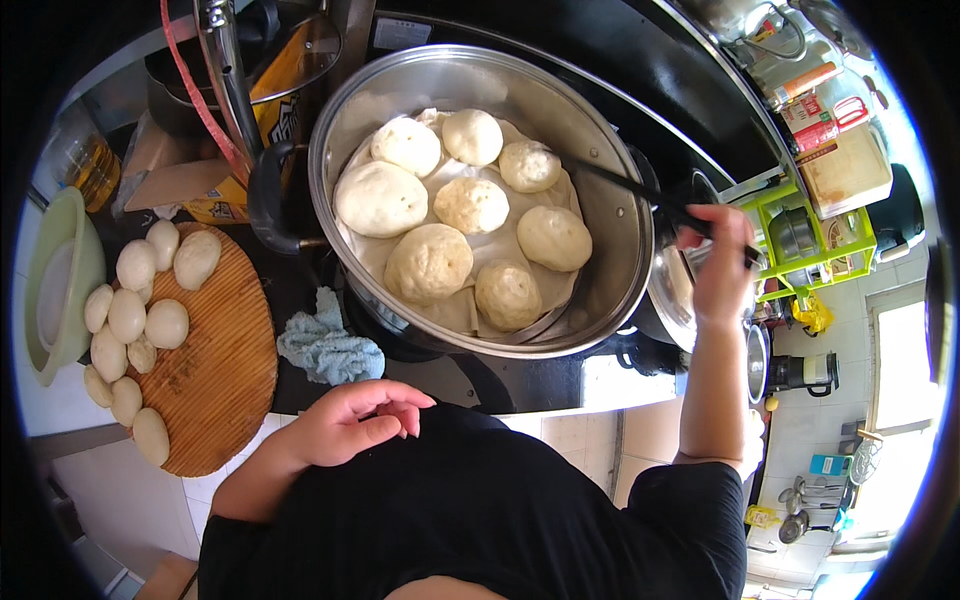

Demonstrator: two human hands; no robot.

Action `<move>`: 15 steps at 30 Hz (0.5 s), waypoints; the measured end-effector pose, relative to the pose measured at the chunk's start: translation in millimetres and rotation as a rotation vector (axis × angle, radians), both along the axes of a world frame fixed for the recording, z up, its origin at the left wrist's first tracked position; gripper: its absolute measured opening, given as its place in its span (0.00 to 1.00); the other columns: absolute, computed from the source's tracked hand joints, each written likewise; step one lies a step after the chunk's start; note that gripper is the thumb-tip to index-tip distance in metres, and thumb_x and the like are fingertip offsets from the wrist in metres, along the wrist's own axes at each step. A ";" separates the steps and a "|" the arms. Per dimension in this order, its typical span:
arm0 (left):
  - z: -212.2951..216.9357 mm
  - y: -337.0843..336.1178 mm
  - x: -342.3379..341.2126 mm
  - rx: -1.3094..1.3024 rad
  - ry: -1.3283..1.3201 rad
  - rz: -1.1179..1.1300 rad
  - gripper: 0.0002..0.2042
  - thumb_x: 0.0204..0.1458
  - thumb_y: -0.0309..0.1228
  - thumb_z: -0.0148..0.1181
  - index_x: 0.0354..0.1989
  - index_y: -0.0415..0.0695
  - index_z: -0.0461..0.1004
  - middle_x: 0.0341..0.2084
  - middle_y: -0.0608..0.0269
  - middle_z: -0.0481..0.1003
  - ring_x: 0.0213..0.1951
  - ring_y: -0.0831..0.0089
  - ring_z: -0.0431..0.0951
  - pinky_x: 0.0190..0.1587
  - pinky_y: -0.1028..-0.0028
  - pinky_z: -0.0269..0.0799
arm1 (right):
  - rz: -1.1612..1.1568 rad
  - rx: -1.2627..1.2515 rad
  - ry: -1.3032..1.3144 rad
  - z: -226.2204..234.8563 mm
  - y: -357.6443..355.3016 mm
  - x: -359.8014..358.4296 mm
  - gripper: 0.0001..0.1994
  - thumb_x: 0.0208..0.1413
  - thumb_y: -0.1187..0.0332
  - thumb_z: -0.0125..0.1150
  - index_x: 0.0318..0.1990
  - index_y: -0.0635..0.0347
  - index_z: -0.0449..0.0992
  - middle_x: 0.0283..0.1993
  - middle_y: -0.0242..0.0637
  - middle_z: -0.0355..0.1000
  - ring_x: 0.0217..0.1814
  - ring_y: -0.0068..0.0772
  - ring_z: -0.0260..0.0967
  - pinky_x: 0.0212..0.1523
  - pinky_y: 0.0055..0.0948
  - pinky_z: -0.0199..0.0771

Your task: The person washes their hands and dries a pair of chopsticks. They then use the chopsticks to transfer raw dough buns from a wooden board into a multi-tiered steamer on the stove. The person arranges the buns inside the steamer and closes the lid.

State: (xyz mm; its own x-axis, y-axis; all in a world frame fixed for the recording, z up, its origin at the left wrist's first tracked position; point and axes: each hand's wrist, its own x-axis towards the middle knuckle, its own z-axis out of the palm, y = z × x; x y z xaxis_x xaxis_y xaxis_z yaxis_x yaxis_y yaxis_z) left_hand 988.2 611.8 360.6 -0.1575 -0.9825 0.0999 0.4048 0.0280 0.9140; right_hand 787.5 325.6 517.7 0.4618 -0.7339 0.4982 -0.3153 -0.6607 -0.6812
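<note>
My right hand (722, 262) is closed around long black chopsticks (630, 187), held so close together that I cannot count them. Their tips touch a pale, round steamed bun (528, 168) at the right of a large steel pot (350, 95). Several more buns, such as the large one (428, 264) near the front, lie on a white cloth (462, 306) inside the pot. Below the pot, in front of my body, my left hand (360, 420) hangs with its fingers loosely bent and apart, holding nothing. A crumpled blue rag (330, 340) lies just beyond it.
Several dough balls (166, 324) sit on a round wooden board (225, 350) at the left, beside a pale green basin (65, 285). The pot's black handle (268, 200) sticks out leftward. At right stand a steel lid (672, 295) and a green rack (815, 245).
</note>
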 end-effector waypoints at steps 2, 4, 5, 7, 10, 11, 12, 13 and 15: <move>-0.7 0.7 0.4 0.013 0.010 -0.010 0.15 0.55 0.28 0.47 0.50 0.38 0.64 0.33 0.63 0.69 0.37 0.79 0.68 0.40 0.80 0.64 | 0.024 -0.226 -0.168 5.5 3.4 -18.9 0.18 0.60 0.61 0.36 0.31 0.65 0.70 0.24 0.35 0.66 0.23 0.21 0.61 0.28 0.21 0.61; -1.4 0.7 -0.4 0.011 0.006 -0.012 0.15 0.55 0.28 0.47 0.50 0.38 0.64 0.33 0.63 0.69 0.37 0.79 0.68 0.40 0.80 0.64 | 0.092 -0.308 -0.353 -2.7 8.5 -28.7 0.17 0.60 0.63 0.36 0.31 0.65 0.70 0.24 0.35 0.66 0.22 0.21 0.60 0.27 0.21 0.59; -1.0 0.8 -0.4 0.013 0.001 -0.010 0.15 0.55 0.27 0.47 0.50 0.38 0.63 0.33 0.63 0.69 0.37 0.79 0.68 0.40 0.80 0.64 | -0.002 -0.342 -0.160 -6.5 14.8 -34.7 0.16 0.59 0.65 0.36 0.31 0.66 0.70 0.24 0.35 0.66 0.23 0.22 0.61 0.27 0.21 0.61; -0.4 1.0 -1.1 0.035 0.006 -0.005 0.17 0.55 0.34 0.48 0.50 0.36 0.63 0.32 0.62 0.69 0.36 0.77 0.68 0.41 0.77 0.65 | 0.044 -0.070 0.224 -2.8 38.4 -39.7 0.14 0.58 0.69 0.38 0.32 0.68 0.71 0.24 0.35 0.66 0.23 0.22 0.62 0.28 0.20 0.62; 0.0 -1.7 -1.5 0.037 0.000 -0.015 0.19 0.55 0.37 0.49 0.49 0.35 0.63 0.32 0.61 0.69 0.36 0.76 0.68 0.42 0.76 0.66 | -0.003 -0.059 -0.134 -13.7 42.4 -62.8 0.11 0.56 0.73 0.41 0.33 0.70 0.71 0.25 0.37 0.68 0.23 0.23 0.64 0.29 0.19 0.64; 0.4 -2.8 -2.2 0.034 -0.004 -0.026 0.20 0.55 0.37 0.49 0.49 0.35 0.63 0.32 0.61 0.69 0.36 0.76 0.68 0.42 0.76 0.66 | -0.007 -0.139 -0.138 -17.7 41.3 -67.2 0.11 0.56 0.73 0.41 0.33 0.70 0.71 0.25 0.36 0.68 0.23 0.22 0.64 0.29 0.19 0.64; 0.7 -3.4 -3.7 0.038 0.001 -0.030 0.20 0.55 0.38 0.49 0.50 0.35 0.63 0.32 0.61 0.69 0.36 0.76 0.68 0.42 0.76 0.65 | -0.012 -0.219 -0.142 -20.4 42.3 -65.7 0.11 0.56 0.72 0.42 0.33 0.70 0.70 0.25 0.36 0.67 0.23 0.22 0.64 0.29 0.18 0.63; 1.3 -4.7 -4.2 0.039 0.002 -0.036 0.20 0.55 0.38 0.49 0.50 0.35 0.63 0.32 0.61 0.69 0.36 0.76 0.68 0.42 0.76 0.65 | 0.014 -0.139 0.154 -13.7 48.4 -54.2 0.12 0.57 0.70 0.41 0.33 0.69 0.71 0.25 0.36 0.67 0.23 0.20 0.62 0.28 0.18 0.62; 2.0 -6.6 -4.7 0.042 -0.001 -0.047 0.20 0.55 0.38 0.49 0.50 0.35 0.63 0.32 0.61 0.69 0.36 0.76 0.68 0.42 0.76 0.65 | -0.019 0.047 0.186 -12.8 43.1 -57.8 0.14 0.59 0.65 0.42 0.32 0.67 0.71 0.23 0.33 0.66 0.21 0.18 0.61 0.25 0.16 0.60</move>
